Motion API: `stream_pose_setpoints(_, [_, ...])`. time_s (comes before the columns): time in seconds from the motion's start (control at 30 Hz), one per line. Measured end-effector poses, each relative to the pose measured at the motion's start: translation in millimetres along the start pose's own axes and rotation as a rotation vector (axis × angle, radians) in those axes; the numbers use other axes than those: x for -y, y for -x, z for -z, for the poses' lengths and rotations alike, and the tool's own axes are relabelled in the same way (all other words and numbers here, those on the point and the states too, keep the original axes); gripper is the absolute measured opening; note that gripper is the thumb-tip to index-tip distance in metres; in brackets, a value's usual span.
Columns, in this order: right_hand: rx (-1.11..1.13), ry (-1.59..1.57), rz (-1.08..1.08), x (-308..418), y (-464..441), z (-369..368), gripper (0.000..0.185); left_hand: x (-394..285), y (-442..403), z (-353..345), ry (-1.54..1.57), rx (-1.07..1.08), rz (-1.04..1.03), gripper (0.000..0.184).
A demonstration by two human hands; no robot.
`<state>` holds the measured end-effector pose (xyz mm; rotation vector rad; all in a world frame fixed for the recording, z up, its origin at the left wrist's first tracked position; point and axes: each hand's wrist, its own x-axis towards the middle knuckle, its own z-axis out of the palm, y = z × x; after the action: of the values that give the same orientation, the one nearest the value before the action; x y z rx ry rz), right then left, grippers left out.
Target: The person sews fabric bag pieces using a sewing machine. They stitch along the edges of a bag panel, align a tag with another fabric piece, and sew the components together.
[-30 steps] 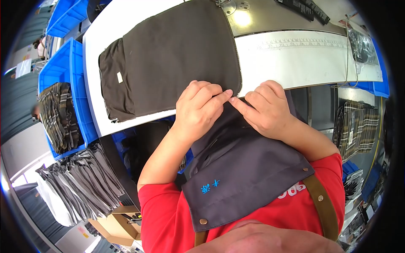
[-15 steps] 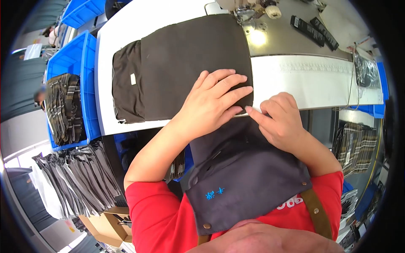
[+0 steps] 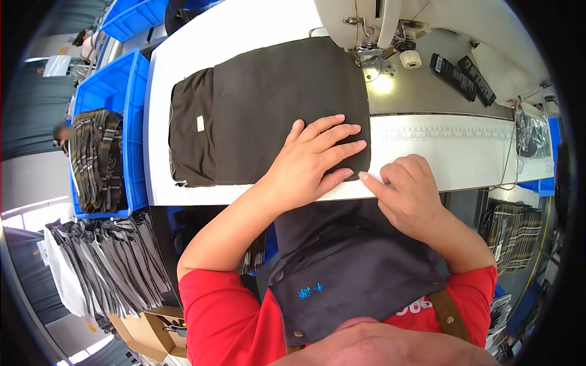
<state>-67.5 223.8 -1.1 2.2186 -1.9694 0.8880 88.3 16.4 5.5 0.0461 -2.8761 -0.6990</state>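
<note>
A dark brown fabric piece (image 3: 274,97) lies flat on the white table (image 3: 427,160), its left end gathered, with a small pale label (image 3: 200,124). My left hand (image 3: 317,155) rests on the lower right part of the fabric, fingers spread. At the fabric's lower right corner is my right hand (image 3: 400,192), its index finger stretched to the edge and the other fingers curled. The sewing machine (image 3: 366,30) stands above the fabric's upper right corner.
Blue bins (image 3: 135,134) stand at the left, one holding plaid fabric (image 3: 97,161). Grey and white pieces (image 3: 104,262) hang below. Two black packets (image 3: 453,76) lie right of the machine, near a printed ruler (image 3: 452,132). Another person (image 3: 63,131) is at the far left.
The view has shifted, bringing the sewing machine into sight. My left hand has gone from pinching at the corner to lying spread on the fabric. My right index finger remains by the corner.
</note>
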Motion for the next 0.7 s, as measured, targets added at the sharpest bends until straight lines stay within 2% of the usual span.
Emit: stream_pose_setpoints(0.7, [0.097, 0.175, -0.015, -56, -44, 4, 0.041, 47, -52, 1, -0.051, -0.119, -0.002, 0.046])
